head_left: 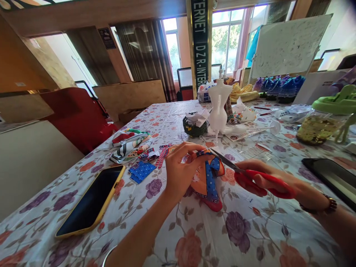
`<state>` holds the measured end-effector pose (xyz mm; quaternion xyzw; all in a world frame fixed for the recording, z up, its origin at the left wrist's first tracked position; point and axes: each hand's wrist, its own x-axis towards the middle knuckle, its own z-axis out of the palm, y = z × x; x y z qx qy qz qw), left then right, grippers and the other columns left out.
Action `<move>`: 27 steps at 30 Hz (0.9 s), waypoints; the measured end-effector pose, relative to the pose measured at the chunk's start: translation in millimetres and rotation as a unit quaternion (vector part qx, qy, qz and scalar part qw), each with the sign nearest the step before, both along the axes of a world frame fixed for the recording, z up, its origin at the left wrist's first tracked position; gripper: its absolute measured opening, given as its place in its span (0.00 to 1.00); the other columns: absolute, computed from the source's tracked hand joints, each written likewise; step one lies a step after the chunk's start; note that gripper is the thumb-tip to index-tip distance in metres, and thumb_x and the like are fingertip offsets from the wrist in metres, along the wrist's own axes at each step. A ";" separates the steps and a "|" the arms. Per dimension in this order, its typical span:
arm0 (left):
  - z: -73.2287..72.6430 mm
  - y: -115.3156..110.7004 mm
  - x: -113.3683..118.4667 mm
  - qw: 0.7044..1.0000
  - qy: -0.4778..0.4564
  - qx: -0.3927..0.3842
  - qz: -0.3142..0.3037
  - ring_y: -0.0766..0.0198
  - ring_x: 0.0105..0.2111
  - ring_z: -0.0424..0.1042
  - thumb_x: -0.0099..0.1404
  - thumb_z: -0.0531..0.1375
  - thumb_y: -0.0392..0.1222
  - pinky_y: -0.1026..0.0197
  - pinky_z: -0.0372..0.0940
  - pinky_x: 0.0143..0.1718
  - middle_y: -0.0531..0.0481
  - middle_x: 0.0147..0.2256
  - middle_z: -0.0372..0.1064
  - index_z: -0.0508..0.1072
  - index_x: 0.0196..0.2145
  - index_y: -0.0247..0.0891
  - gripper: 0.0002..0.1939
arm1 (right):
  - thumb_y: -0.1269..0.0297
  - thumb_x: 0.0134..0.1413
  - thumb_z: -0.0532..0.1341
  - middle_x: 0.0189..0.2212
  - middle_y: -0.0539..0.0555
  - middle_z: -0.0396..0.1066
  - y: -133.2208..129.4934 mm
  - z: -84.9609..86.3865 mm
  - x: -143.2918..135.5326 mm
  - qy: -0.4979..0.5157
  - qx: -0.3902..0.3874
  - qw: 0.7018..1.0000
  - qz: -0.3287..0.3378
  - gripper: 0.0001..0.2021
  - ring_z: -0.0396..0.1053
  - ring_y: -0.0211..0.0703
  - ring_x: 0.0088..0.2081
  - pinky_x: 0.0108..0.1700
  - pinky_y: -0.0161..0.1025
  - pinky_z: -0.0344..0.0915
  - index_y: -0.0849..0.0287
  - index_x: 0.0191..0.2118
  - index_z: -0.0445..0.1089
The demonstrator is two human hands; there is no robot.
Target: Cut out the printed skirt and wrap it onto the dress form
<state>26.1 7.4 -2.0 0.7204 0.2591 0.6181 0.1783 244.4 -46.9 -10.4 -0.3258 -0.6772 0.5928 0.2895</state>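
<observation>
My left hand [182, 168] pinches a piece of patterned fabric [211, 183], orange and blue with a red edge, which hangs down to the tablecloth. In my right hand [274, 178] is a pair of scissors with red handles [251, 181]. Its blades point left and meet the top edge of the fabric beside my left fingertips. How far the blades are apart is hard to tell. A blue dotted cloth scrap [142, 171] lies left of my left hand, near a crumpled striped cloth [132, 146].
A phone in a yellow case [91, 202] lies at left, a dark tablet-like device [330, 181] at right. Behind my hands stand a white mini mannequin [218, 102] and a dark green basket [194, 129] with scraps. A green-lidded jug [317, 126] is at far right on the flowered tablecloth [191, 244].
</observation>
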 end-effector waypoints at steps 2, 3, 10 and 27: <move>-0.2 0.7 -0.4 1.000 -0.004 0.013 -0.006 0.69 0.27 0.67 0.45 0.69 0.35 0.66 0.63 0.28 0.54 0.26 0.70 0.74 0.27 0.39 0.09 | 0.38 0.42 0.58 0.18 0.44 0.55 0.3 -1.2 -0.5 -0.002 0.003 1.000 -0.001 0.28 0.49 0.27 0.17 0.16 0.29 0.44 0.64 0.33 0.64; -0.4 1.1 -0.7 1.000 -0.003 0.019 -0.002 0.68 0.27 0.68 0.45 0.69 0.35 0.65 0.63 0.28 0.53 0.26 0.70 0.74 0.26 0.39 0.09 | 0.38 0.42 0.58 0.18 0.44 0.55 0.6 -2.1 -0.8 0.001 0.006 1.000 0.001 0.28 0.49 0.27 0.16 0.16 0.29 0.44 0.63 0.32 0.64; -0.3 -0.3 -1.8 0.995 0.003 0.090 0.038 0.70 0.28 0.71 0.46 0.68 0.32 0.67 0.66 0.30 0.54 0.27 0.72 0.75 0.26 0.39 0.07 | 0.39 0.44 0.58 0.17 0.43 0.53 0.0 -6.3 -2.5 0.021 0.005 1.000 -0.006 0.28 0.48 0.27 0.16 0.15 0.29 0.43 0.64 0.34 0.64; -2.4 -0.3 -2.1 0.990 0.019 0.119 0.070 0.68 0.28 0.71 0.48 0.66 0.32 0.65 0.67 0.32 0.54 0.26 0.71 0.71 0.21 0.37 0.07 | 0.42 0.45 0.59 0.16 0.43 0.54 0.7 -9.3 -4.0 0.032 -0.003 0.999 -0.016 0.24 0.50 0.26 0.15 0.14 0.27 0.44 0.63 0.30 0.62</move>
